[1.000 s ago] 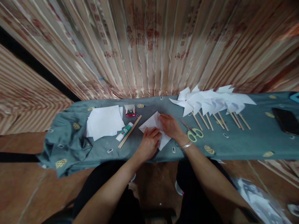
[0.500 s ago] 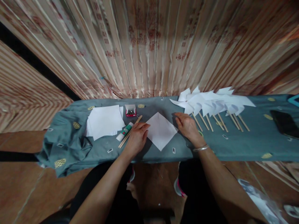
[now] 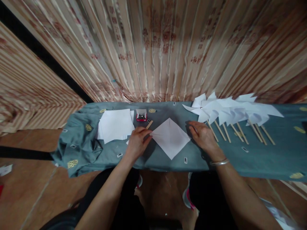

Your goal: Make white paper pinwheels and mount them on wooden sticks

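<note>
A white square sheet of paper lies flat on the teal cloth, turned like a diamond. My left hand rests palm down at the sheet's left corner, fingertips touching it, and covers most of a wooden stick. At the sheet's right corner lies my right hand, palm down with fingers stretched flat on the cloth and a metal bangle on the wrist. Neither hand holds anything that I can see.
A stack of white sheets lies to the left, with a small red box behind it. Several white paper pinwheels on wooden sticks lie at the right. The teal cloth covers a narrow table against a striped curtain.
One second ago both hands pressed on the folded sheet. The sheet now lies unfolded and flat, and my hands have moved apart to its left and right corners, the right hand covering the scissors.
</note>
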Motion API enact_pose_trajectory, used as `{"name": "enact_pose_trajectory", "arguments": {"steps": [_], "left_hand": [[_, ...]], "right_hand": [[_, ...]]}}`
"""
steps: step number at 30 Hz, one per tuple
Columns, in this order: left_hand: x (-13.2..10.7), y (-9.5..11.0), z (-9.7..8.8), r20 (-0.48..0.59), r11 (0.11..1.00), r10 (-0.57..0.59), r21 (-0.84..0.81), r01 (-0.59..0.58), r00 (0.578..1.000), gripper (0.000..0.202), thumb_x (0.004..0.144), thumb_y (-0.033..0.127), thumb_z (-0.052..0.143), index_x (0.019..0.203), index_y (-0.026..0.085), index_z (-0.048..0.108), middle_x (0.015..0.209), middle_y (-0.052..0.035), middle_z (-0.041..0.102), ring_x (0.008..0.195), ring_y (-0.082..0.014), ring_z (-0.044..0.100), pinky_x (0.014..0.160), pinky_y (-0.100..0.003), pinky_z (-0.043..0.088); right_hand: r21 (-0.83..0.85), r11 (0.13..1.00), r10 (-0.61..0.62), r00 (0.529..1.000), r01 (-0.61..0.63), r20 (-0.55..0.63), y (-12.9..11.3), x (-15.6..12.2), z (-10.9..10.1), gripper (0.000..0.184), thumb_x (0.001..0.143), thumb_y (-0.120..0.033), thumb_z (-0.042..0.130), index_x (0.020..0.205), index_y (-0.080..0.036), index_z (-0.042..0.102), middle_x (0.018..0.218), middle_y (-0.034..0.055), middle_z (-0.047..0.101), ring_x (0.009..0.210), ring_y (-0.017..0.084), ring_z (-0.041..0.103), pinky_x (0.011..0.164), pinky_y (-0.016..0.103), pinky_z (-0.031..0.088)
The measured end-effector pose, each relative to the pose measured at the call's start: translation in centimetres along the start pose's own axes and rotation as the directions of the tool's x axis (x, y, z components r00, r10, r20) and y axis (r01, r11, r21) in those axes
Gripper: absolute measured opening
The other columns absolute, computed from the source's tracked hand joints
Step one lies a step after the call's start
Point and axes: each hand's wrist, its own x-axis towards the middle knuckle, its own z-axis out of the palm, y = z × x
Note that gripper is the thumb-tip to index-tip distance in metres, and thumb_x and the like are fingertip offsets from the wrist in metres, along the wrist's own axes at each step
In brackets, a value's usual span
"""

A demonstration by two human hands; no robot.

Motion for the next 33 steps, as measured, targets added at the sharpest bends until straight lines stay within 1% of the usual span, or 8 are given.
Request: {"name": "enact_pose_trajectory", "arguments": {"steps": [6,13,19,21,23,26,29,33], "left_hand": [[-2.1,-4.3,-3.6,0.028,0.971,-0.221,0.102,0.218,0.975,0.027,0.082,0.033,0.066,0.106,0.019,0.070,0.105,-0.0080,0.070,0.100,-0.0234,0.064,0.089,-0.036,0.052],[-2.9,-3.6,-3.5,0.107,0.921,-0.320,0.266,0.283,0.941,0.024,0.086,0.031,0.059,0.104,0.021,0.070,0.101,-0.0064,0.069,0.087,-0.0205,0.066,0.079,-0.029,0.052],[-1.5,-1.8,-3.3,-0.073,0.962,-0.269,-0.067,0.265,0.960,0.026,0.084,0.031,0.060,0.104,0.018,0.071,0.096,-0.0067,0.069,0.084,-0.0198,0.064,0.077,-0.030,0.051],[-1.1,-0.3,-2.4,-0.039,0.940,-0.243,-0.256,0.226,0.969,0.025,0.084,0.032,0.062,0.102,0.019,0.072,0.090,-0.0051,0.069,0.078,-0.0173,0.063,0.071,-0.027,0.051],[-0.8,1.4,-1.2,0.032,0.903,-0.199,-0.383,0.196,0.979,0.026,0.083,0.032,0.064,0.103,0.019,0.072,0.092,-0.0055,0.069,0.077,-0.0162,0.063,0.067,-0.026,0.051],[-0.5,3.4,0.4,0.092,0.860,-0.105,-0.492,0.137,0.990,0.025,0.083,0.030,0.066,0.104,0.019,0.073,0.096,-0.0070,0.070,0.084,-0.0181,0.066,0.075,-0.028,0.053],[-0.4,4.1,1.4,0.101,0.818,-0.115,-0.555,0.152,0.988,0.029,0.080,0.031,0.070,0.107,0.019,0.073,0.101,-0.0085,0.073,0.092,-0.0213,0.068,0.084,-0.034,0.054],[-0.3,3.8,2.1,0.114,0.750,-0.221,-0.615,0.244,0.969,0.036,0.074,0.033,0.076,0.106,0.018,0.073,0.104,-0.0083,0.075,0.090,-0.0217,0.070,0.084,-0.035,0.057]], "right_hand": [[0.021,1.000,0.009,1.000,-0.009,-0.025,-0.3,0.3,0.4,0.036,0.094,-0.029,0.042,0.112,-0.014,0.069,0.110,0.0161,0.073,0.105,0.031,0.067,0.095,0.050,0.051],[0.022,1.000,-0.011,1.000,0.011,-0.022,-0.7,0.6,0.7,0.035,0.093,-0.029,0.042,0.110,-0.014,0.070,0.110,0.0151,0.074,0.104,0.030,0.067,0.094,0.046,0.052],[0.325,0.937,0.147,0.988,-0.125,-0.043,-3.5,0.8,1.0,0.030,0.090,-0.036,0.053,0.105,-0.019,0.072,0.111,0.0128,0.074,0.103,0.029,0.067,0.095,0.047,0.050],[0.597,0.763,0.247,0.965,-0.247,0.084,-5.5,0.6,1.0,0.028,0.083,-0.042,0.064,0.101,-0.023,0.073,0.103,0.0080,0.076,0.088,0.024,0.069,0.085,0.041,0.054],[0.822,0.441,0.191,0.932,-0.362,0.308,-7.6,0.4,0.8,0.036,0.074,-0.045,0.075,0.104,-0.025,0.073,0.106,0.0053,0.075,0.088,0.020,0.069,0.082,0.036,0.055],[0.867,0.023,0.109,0.863,-0.498,0.493,-9.8,0.1,0.4,0.046,0.064,-0.043,0.085,0.105,-0.026,0.073,0.097,0.0014,0.077,0.087,0.016,0.069,0.084,0.030,0.053],[0.826,-0.131,0.134,0.815,-0.549,0.563,-10.4,0.1,0.2,0.034,0.061,-0.039,0.088,0.089,-0.022,0.077,0.084,0.0004,0.076,0.075,0.012,0.067,0.073,0.023,0.052],[0.802,-0.210,0.207,0.776,-0.560,0.596,-9.7,0.3,0.4,0.030,0.060,-0.039,0.088,0.082,-0.020,0.078,0.082,0.0009,0.076,0.069,0.010,0.066,0.061,0.019,0.050]]}}
